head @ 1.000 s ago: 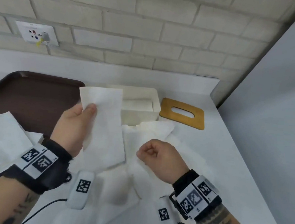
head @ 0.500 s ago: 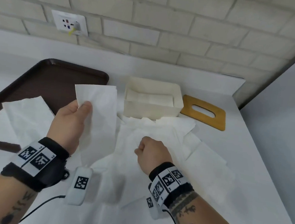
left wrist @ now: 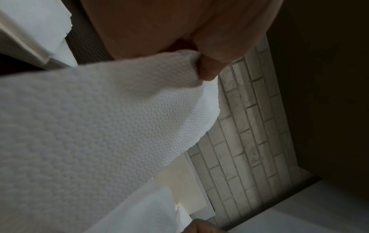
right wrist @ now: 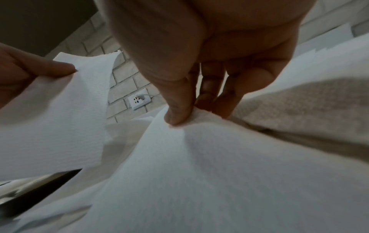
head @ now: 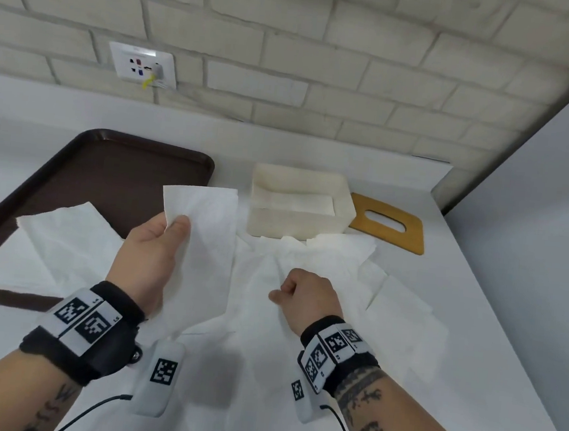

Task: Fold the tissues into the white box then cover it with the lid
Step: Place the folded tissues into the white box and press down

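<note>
— Since a moment ago the right hand (head: 305, 294) has slid forward over the loose tissues (head: 300, 337) and dipped lower, while the left hand (head: 150, 258) has hardly budged.

— What has each got hold of?

— Nearest us, the right thumb and fingertips (right wrist: 177, 113) nip a small ridge of the top sheet on the table (head: 476, 283). The left pinches a held tissue (head: 201, 242) near its upper corner, so the sheet hangs down below the grip, off the table.

— And where does it all go?

— The white box (head: 296, 223) stands beyond both hands, just past the far edge of the heap, one folded sheet already lying inside. The wooden lid (head: 390, 226) lies flat beside it on the right, the brown tray (head: 100, 178) off to the left.

— What might spoil it?

— I'd guess that pinch could lift two overlapping sheets together, or tear the thin paper if tugged. And a one-handed dangling sheet may fold crooked.
</note>
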`<state>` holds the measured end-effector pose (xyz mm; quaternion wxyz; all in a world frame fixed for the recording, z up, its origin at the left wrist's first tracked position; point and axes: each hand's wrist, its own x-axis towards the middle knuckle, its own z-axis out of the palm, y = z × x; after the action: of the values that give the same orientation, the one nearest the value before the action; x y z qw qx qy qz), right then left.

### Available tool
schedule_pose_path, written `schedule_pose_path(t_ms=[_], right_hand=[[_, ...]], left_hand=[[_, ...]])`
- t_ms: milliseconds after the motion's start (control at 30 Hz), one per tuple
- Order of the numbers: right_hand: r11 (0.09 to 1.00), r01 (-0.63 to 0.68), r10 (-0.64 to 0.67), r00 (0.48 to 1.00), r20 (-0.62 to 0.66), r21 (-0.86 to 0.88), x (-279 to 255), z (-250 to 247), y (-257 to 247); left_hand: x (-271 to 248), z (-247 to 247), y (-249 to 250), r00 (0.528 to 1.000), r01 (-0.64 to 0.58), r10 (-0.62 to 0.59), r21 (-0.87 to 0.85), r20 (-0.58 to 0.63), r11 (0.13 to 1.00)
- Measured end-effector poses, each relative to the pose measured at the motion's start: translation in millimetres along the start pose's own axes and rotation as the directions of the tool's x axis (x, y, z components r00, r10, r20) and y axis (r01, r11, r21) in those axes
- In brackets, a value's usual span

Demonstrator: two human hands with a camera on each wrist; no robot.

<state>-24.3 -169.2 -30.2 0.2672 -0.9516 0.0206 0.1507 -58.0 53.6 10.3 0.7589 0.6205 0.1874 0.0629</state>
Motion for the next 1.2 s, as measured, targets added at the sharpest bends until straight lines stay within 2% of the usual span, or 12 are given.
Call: schedule_pose_path(t_ms=[100, 267, 367, 533, 600, 667, 733, 833, 933, 1000, 1133, 1200], right_hand=[[1.000, -0.003, 0.005, 0.999, -0.053, 0.025, -6.0, -4.4, 0.3], [0.935, 0.098, -0.023, 0.975, -0.220, 0.340, -15.5, -19.9, 4.8], [0.886, 0.109, 0.002, 0.971, -0.238, 0.450, -15.7, -29.4, 14.1], [0.951, 0.057, 0.023, 0.967, -0.253, 0.304, -2.6, -38.7, 35.0], [0.954, 0.042, 0.042, 0.962, -0.271, 0.297, -0.5, -46.7, 40.7], [0.936, 0.082, 0.022, 0.957, -0.289, 0.342, -1.5, -56.2, 43.8], [0.862, 0.164, -0.029, 0.961, -0.276, 0.480, -7.4, -69.2, 39.4], [0.675, 0.310, -0.184, 0.949, -0.254, 0.670, -18.3, -94.1, 24.6], [0.560, 0.376, -0.293, 0.923, -0.249, 0.738, -17.5, -110.1, 13.0], [0.599, 0.373, -0.291, 0.926, -0.241, 0.708, -8.6, -108.7, 10.6], [0.771, 0.332, -0.263, 0.943, -0.202, 0.544, 12.4, -94.2, 13.8], [0.794, 0.323, -0.266, 0.946, -0.184, 0.515, 17.6, -91.8, 15.4]], left_hand=[[-2.1, -3.0, 2.4, 0.999, 0.016, -0.015, -0.024, 0.033, 1.000], [-2.8, -7.9, 5.3, 0.998, 0.017, -0.015, -0.027, 0.063, 0.999], [-4.5, -9.5, 5.1, 0.998, 0.014, -0.014, -0.014, 0.058, 1.000], [-8.4, -4.7, 7.0, 0.997, 0.008, -0.009, 0.015, 0.070, 1.000], [-8.2, -0.2, 6.6, 0.998, 0.004, -0.005, 0.018, 0.062, 1.000], [-6.4, 8.0, 3.2, 0.999, 0.010, -0.011, 0.002, 0.052, 1.000], [-6.4, 22.7, -0.1, 0.998, 0.029, -0.028, -0.015, 0.051, 0.999], [-5.4, 50.6, -5.7, 0.992, 0.099, -0.093, -0.072, 0.090, 0.992], [-6.8, 77.7, -9.0, 0.980, 0.155, -0.133, -0.145, 0.151, 0.977], [-9.1, 95.4, -10.2, 0.971, 0.172, -0.134, -0.192, 0.197, 0.966], [-15.8, 121.9, -7.6, 0.969, 0.198, -0.146, -0.278, 0.198, 0.940], [-16.3, 126.4, -8.2, 0.973, 0.188, -0.141, -0.281, 0.182, 0.941]])
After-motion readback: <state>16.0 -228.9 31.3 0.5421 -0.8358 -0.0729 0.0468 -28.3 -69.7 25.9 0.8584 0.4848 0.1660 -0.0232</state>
